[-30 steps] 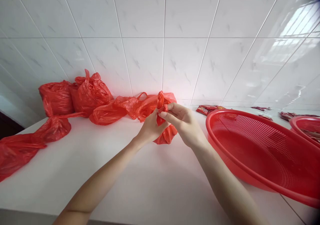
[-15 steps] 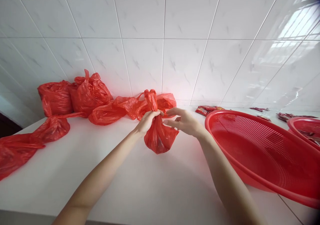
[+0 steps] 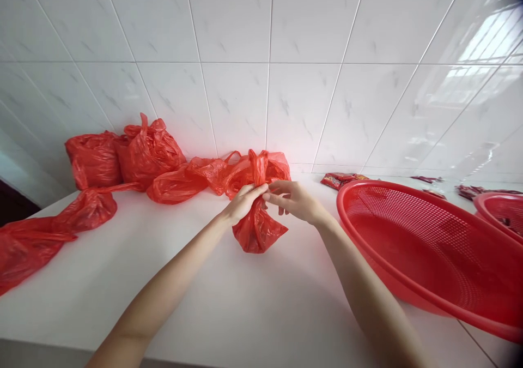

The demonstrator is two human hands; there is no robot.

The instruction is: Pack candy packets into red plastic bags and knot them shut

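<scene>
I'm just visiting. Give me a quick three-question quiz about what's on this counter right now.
1. True or false: the left hand grips the neck of the small red bag.
2. Which side of the hands is the big red basket on? A left, B right.
3. What colour are the wall tiles?

Key: 1 true. 2 B. 3 white. The right hand touches the bag's neck with its fingertips.

Both hands [image 3: 265,199] on red bag [image 3: 258,229]
</scene>
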